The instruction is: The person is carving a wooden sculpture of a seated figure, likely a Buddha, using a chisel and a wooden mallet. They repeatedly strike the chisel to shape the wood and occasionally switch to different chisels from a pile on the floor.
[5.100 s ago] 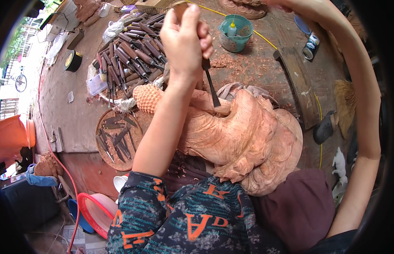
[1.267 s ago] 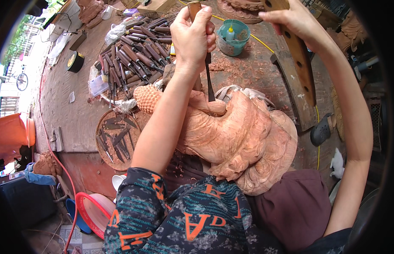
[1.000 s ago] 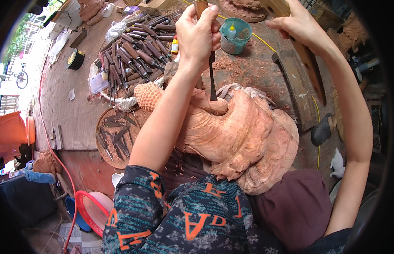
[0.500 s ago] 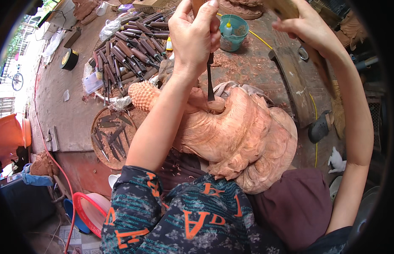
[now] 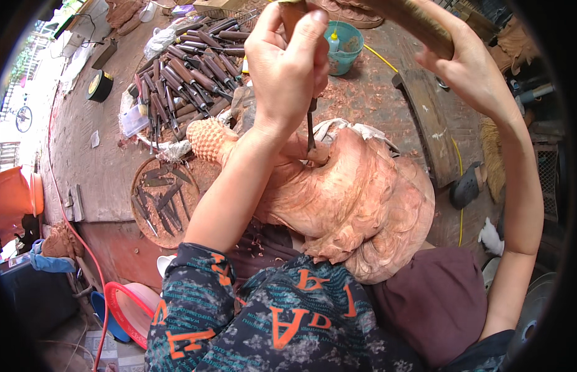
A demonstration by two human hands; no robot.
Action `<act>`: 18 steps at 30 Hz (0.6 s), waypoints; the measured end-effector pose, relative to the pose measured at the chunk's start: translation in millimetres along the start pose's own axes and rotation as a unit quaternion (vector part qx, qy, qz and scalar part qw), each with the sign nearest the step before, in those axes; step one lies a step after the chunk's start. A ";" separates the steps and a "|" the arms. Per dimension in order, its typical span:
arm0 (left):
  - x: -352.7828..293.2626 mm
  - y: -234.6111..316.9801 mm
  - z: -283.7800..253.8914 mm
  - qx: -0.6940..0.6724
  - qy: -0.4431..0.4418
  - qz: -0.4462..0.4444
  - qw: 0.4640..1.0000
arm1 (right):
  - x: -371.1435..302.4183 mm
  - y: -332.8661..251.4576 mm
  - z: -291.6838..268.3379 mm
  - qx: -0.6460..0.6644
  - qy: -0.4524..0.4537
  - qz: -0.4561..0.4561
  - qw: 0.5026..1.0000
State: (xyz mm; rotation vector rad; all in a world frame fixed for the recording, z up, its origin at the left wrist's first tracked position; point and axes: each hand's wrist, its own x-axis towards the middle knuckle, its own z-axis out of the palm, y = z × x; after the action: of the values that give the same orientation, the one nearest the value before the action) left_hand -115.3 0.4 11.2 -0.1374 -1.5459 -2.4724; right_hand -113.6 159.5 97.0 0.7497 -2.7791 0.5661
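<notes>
My left hand (image 5: 287, 74) is closed around the wooden handle of a carving chisel (image 5: 311, 129), held upright. The blade's tip meets a carved reddish wooden figure (image 5: 357, 192) near its neck and shoulder. This figure lies across my lap, its knobbly head (image 5: 209, 141) to the left, partly behind my left forearm. At the upper right my right hand (image 5: 465, 74) grips a thick wooden club (image 5: 419, 28), raised and slanting toward the top of the chisel. The club's far end runs out of the picture.
Many wooden-handled chisels (image 5: 186, 77) are heaped at the back left. Nearer lies a round tray (image 5: 139, 211) of dark blades. A teal bucket (image 5: 344, 62) with a small bottle stands at the back. To the right is a wooden plank (image 5: 431, 127). Wood chips litter the floor.
The club has swung from pointing down at the right to slanting up and left toward the chisel. My left hand and the chisel have shifted slightly.
</notes>
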 end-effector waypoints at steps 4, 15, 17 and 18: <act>13.7 4.4 -13.9 -0.053 0.072 0.025 0.996 | 1.9 19.6 -10.6 0.195 -0.026 0.084 0.977; 11.2 7.4 -14.1 -0.037 0.061 0.005 0.997 | -2.9 -8.2 -7.6 0.081 -0.011 0.050 0.995; 11.7 7.3 -15.4 -0.044 0.058 0.007 0.997 | -0.2 -5.9 -4.0 0.117 0.019 0.029 0.992; 13.0 5.8 -15.6 -0.046 0.054 0.009 0.997 | 2.3 -6.0 -5.2 0.161 0.017 0.030 0.986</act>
State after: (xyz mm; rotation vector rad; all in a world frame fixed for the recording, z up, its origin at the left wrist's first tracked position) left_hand -125.9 -17.8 11.9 -0.0312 -1.3838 -2.4935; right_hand -111.9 155.8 104.3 0.7102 -2.7183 1.0457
